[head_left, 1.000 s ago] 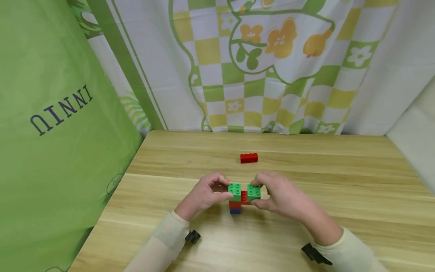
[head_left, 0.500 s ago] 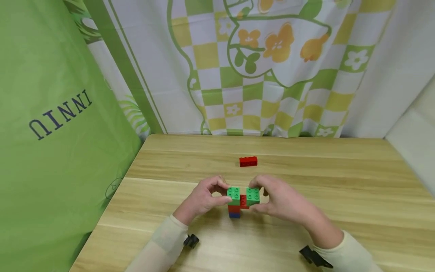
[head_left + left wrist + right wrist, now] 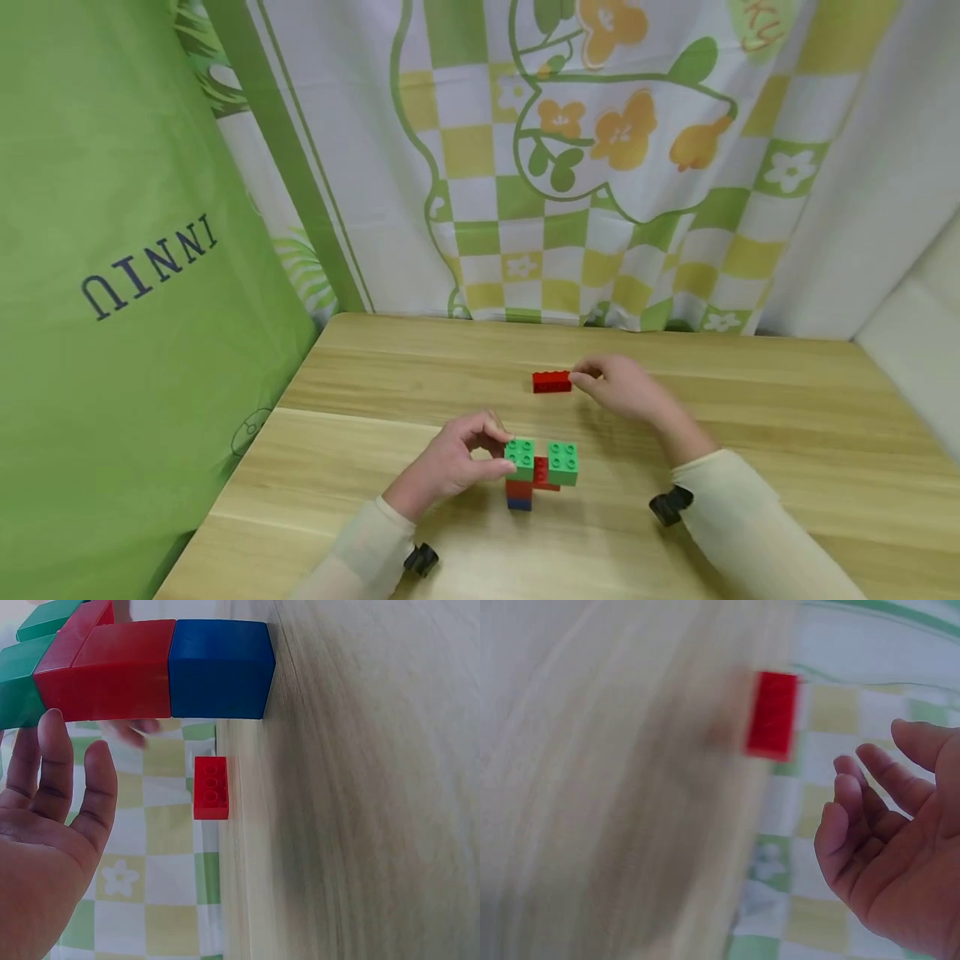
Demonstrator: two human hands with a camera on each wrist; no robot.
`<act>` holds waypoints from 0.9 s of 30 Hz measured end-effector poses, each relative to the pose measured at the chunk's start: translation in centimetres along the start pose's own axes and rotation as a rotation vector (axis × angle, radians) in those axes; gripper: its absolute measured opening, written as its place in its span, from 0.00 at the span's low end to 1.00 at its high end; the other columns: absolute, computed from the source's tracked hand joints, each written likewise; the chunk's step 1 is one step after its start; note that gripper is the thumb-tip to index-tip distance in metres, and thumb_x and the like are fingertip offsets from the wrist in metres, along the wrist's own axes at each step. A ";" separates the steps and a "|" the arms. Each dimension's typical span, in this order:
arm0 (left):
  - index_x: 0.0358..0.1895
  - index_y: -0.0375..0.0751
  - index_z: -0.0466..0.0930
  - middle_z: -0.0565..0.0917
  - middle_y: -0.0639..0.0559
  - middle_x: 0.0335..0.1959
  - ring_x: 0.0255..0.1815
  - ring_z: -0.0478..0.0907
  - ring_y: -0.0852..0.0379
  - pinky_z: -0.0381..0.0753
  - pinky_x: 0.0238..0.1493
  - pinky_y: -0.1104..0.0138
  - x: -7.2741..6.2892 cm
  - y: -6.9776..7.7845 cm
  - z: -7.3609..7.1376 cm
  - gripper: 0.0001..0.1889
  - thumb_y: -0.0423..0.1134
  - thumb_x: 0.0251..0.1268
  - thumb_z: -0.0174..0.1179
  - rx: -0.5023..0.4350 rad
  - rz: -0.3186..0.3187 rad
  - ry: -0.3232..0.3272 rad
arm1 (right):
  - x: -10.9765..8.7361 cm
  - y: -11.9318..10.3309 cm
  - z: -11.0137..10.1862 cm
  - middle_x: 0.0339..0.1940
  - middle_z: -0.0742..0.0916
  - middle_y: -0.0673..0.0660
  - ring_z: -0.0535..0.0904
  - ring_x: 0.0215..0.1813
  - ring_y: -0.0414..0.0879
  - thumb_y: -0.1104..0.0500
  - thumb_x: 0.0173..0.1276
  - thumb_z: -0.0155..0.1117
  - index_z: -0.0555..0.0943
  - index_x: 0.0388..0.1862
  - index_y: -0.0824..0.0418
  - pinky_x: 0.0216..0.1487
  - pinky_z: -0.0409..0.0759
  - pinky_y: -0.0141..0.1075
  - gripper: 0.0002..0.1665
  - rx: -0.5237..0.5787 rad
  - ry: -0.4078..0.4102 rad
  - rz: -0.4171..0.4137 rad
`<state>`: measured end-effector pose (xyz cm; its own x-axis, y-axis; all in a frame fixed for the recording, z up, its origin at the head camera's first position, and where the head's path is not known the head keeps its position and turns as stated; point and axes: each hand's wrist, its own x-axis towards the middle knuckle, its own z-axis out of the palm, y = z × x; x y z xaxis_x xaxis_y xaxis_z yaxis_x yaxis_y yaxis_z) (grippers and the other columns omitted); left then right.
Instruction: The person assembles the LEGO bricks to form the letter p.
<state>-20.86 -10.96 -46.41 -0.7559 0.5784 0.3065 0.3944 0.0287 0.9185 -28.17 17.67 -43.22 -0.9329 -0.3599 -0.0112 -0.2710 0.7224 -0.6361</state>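
A small tower stands on the table: a blue brick (image 3: 221,669) at the bottom, red bricks (image 3: 124,671) above it, and two green bricks on top. My left hand (image 3: 455,460) pinches the left green brick (image 3: 520,459) between thumb and fingers. The right green brick (image 3: 563,463) sits apart from it on a red piece (image 3: 541,472) that juts out to the right. Farther back, my right hand (image 3: 618,387) is at the right end of a loose red brick (image 3: 552,382). The right wrist view shows its fingers (image 3: 832,829) loosely bent and holding nothing.
The wooden table (image 3: 390,367) carries the tower and the loose brick. A checkered curtain (image 3: 525,242) hangs along its back edge, and a green cloth (image 3: 150,375) hangs at the left. Black wrist cameras (image 3: 422,560) are on both sleeves.
My right hand has let go of the right green brick and moved back to the loose red brick. My left hand still pinches the left green brick. The head view has tilted up slightly.
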 end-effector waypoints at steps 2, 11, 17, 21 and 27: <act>0.42 0.37 0.79 0.80 0.49 0.37 0.38 0.78 0.57 0.81 0.43 0.60 -0.2 -0.1 0.2 0.12 0.28 0.57 0.69 -0.006 -0.010 0.000 | 1.3 1.0 1.0 0.44 0.85 0.57 0.79 0.42 0.50 0.48 0.75 0.56 0.81 0.55 0.61 0.44 0.77 0.47 0.20 -0.026 -0.021 0.023; 0.42 0.39 0.80 0.81 0.50 0.37 0.38 0.79 0.58 0.81 0.43 0.59 -0.4 -0.5 0.4 0.11 0.30 0.57 0.69 -0.002 -0.011 0.000 | 4.1 2.5 3.8 0.47 0.84 0.64 0.78 0.50 0.57 0.53 0.75 0.55 0.78 0.56 0.65 0.53 0.74 0.53 0.19 -0.123 -0.058 0.069; 0.42 0.43 0.79 0.80 0.51 0.38 0.39 0.79 0.57 0.80 0.43 0.58 -0.4 -0.5 0.1 0.10 0.32 0.59 0.69 0.008 -0.036 -0.015 | 4.1 2.6 4.4 0.34 0.81 0.54 0.75 0.38 0.49 0.55 0.71 0.63 0.77 0.39 0.60 0.44 0.74 0.47 0.09 -0.128 -0.055 0.062; 0.41 0.44 0.79 0.80 0.51 0.38 0.40 0.79 0.56 0.80 0.44 0.57 -0.4 -0.4 -0.2 0.10 0.35 0.59 0.69 0.007 -0.038 -0.013 | 3.7 2.6 4.7 0.29 0.79 0.53 0.74 0.34 0.48 0.56 0.66 0.69 0.75 0.34 0.60 0.40 0.73 0.44 0.12 -0.146 -0.055 0.030; 0.42 0.46 0.79 0.80 0.52 0.38 0.39 0.78 0.56 0.80 0.45 0.58 -0.1 -0.6 -0.5 0.10 0.35 0.60 0.69 0.017 -0.013 -0.014 | 3.1 2.0 4.5 0.30 0.79 0.53 0.73 0.34 0.48 0.59 0.62 0.70 0.75 0.36 0.61 0.39 0.74 0.43 0.13 -0.145 -0.080 0.060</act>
<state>-21.22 -11.41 -46.84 -0.7537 0.5893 0.2909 0.3937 0.0504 0.9179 -30.60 15.37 -48.00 -0.9283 -0.3551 -0.1106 -0.2520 0.8193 -0.5149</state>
